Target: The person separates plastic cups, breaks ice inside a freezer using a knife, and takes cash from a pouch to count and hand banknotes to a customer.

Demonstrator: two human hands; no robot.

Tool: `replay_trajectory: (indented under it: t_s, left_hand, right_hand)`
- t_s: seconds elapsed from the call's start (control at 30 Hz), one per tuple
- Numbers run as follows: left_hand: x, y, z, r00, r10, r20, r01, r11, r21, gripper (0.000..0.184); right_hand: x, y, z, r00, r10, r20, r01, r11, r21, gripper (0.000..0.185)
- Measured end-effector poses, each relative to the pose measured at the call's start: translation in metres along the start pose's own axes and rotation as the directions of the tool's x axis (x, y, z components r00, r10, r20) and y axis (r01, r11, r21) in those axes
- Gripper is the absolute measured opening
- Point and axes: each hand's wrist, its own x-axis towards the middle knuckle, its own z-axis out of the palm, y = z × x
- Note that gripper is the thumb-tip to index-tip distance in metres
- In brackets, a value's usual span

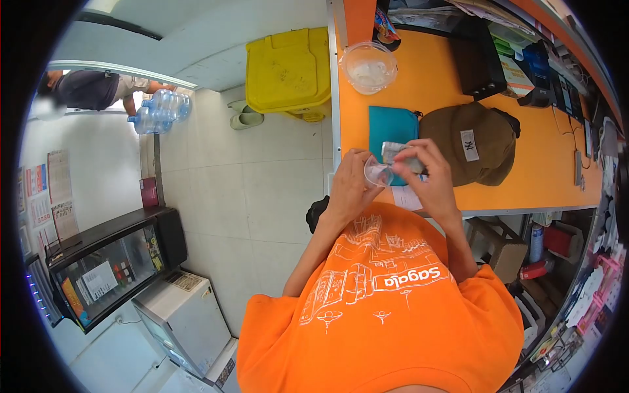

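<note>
My left hand [351, 185] is wrapped round a small clear plastic cup [378, 172], its open mouth facing up toward the camera. Close to its right side, my right hand [426, 171] pinches a small silvery-grey packet [396, 153], with the fingertips near the cup's rim. Something pale shows inside the cup, too small to make out. Under and behind the hands lies a teal pouch [386, 126] on the orange table [429, 72]. A brown cap [452, 141] with a white patch sits just right of my right hand.
A clear round container [369, 68] stands at the table's back left. A black box [477, 62] and electronics are at the back right. Left of the table are a yellow bin [287, 72] and slippers [247, 120]. A person [88, 90] by the doorway holds large water bottles [160, 112].
</note>
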Motion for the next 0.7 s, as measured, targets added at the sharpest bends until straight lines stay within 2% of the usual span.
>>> replay_trajectory:
  t_s: [0.1,0.2,0.3,0.4,0.5,0.63,0.7]
  left_hand:
    - [0.001,0.0,-0.002,0.999,-0.026,0.04,0.024,0.999,0.045,0.049]
    - [0.001,0.0,-0.002,0.997,-0.037,0.072,0.035,0.999,0.035,0.054]
    - [0.004,0.004,-0.004,0.994,-0.014,0.109,0.007,0.998,0.065,0.058]
    - [0.004,0.006,-0.002,0.988,-0.001,0.152,-0.017,0.993,0.115,0.058]
    - [0.002,0.009,0.003,0.987,-0.002,0.161,-0.019,0.991,0.13,0.057]
    - [0.0,0.003,0.009,0.997,0.03,0.072,-0.038,0.993,0.111,0.056]
    - [-0.001,0.0,0.007,0.996,-0.062,0.061,0.058,0.996,0.072,0.06]
  right_hand:
    - [0.002,-0.012,-0.014,0.985,0.172,0.007,-0.17,0.962,0.213,0.006]
    - [0.001,-0.012,-0.02,0.967,0.212,0.145,-0.238,0.951,0.196,0.015]
    - [0.002,-0.005,-0.008,0.988,0.036,0.152,-0.043,0.998,0.042,0.023]
    - [0.003,0.0,-0.004,0.97,0.031,0.243,-0.043,0.998,0.045,0.024]
    - [0.01,-0.005,-0.003,0.939,0.152,0.307,-0.174,0.984,0.046,0.026]
    - [0.001,0.004,0.017,0.963,0.139,0.229,-0.146,0.989,0.014,0.032]
    - [-0.001,0.005,0.021,0.967,0.076,0.244,-0.082,0.997,0.014,0.037]
